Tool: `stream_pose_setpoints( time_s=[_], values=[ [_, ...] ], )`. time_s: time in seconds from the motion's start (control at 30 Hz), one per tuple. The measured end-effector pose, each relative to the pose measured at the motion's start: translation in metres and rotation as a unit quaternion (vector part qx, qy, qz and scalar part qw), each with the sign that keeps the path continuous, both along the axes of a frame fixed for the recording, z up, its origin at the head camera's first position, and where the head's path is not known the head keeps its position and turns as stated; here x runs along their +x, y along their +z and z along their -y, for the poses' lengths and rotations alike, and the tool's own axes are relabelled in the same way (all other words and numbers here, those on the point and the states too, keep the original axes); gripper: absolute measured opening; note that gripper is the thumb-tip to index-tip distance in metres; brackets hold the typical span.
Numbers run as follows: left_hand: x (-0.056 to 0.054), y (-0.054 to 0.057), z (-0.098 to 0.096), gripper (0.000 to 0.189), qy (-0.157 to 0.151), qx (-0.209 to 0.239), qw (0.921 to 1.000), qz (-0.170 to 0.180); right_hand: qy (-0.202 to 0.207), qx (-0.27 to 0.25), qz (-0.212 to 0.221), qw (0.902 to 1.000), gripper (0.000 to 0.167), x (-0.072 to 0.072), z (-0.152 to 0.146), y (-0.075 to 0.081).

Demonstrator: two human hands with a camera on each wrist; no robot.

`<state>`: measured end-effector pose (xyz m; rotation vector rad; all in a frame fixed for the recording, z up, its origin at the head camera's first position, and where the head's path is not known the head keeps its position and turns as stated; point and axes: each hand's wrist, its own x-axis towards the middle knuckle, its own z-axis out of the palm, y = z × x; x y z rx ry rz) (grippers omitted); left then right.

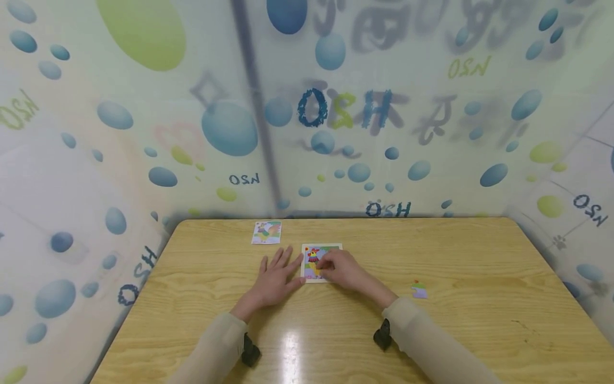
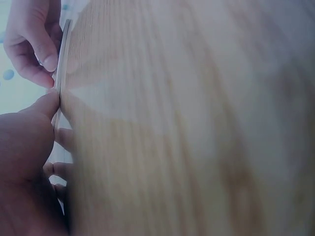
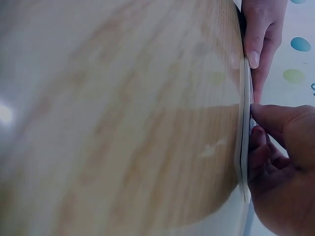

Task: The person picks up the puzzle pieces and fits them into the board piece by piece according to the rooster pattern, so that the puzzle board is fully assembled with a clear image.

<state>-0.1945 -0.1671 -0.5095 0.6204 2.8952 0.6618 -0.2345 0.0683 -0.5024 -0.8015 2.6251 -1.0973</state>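
A jigsaw puzzle [image 1: 310, 271] with a colourful rooster and a pale border lies flat on the wooden table. With fingers spread, my left hand [image 1: 274, 284] rests at its left side; the index finger and thumb touch the frame edge. The right hand [image 1: 341, 269] reaches over the right part of the puzzle, thumb and curled fingers pinching a small piece at its surface, mostly hidden by the fingers. In the right wrist view, the thumb of the right hand [image 3: 290, 147] meets the thin board [image 3: 244, 128]. From the left wrist, the left hand [image 2: 24, 147] is at the board's edge.
Behind the left hand lies a card [image 1: 266, 233] with a paler rooster picture. A loose purple and green puzzle piece [image 1: 419, 291] is on the table [image 1: 460, 266] to the right. A patterned curtain [image 1: 326, 176] stands along the back edge.
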Motion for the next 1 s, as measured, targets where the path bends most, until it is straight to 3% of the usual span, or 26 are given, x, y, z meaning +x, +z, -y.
stream_pose_setpoints(
  time_s=[0.43, 0.67, 1.0],
  values=[
    [-0.001, 0.003, 0.0, 0.064, 0.003, -0.013, 0.9999, 0.004, 0.085, -0.026, 0.013, 0.9959, 0.021, -0.006, -0.021, 0.011],
    [0.001, -0.001, 0.0, 0.064, 0.004, -0.008, 0.9999, 0.007, 0.053, -0.031, 0.029, 0.9977, 0.019, 0.005, -0.055, 0.018],
    [0.002, 0.002, 0.0, 0.064, 0.0, 0.0, 1.0, 0.004, -0.001, -0.028, 0.018, 0.9994, 0.023, 0.02, -0.145, 0.022]
  ],
)
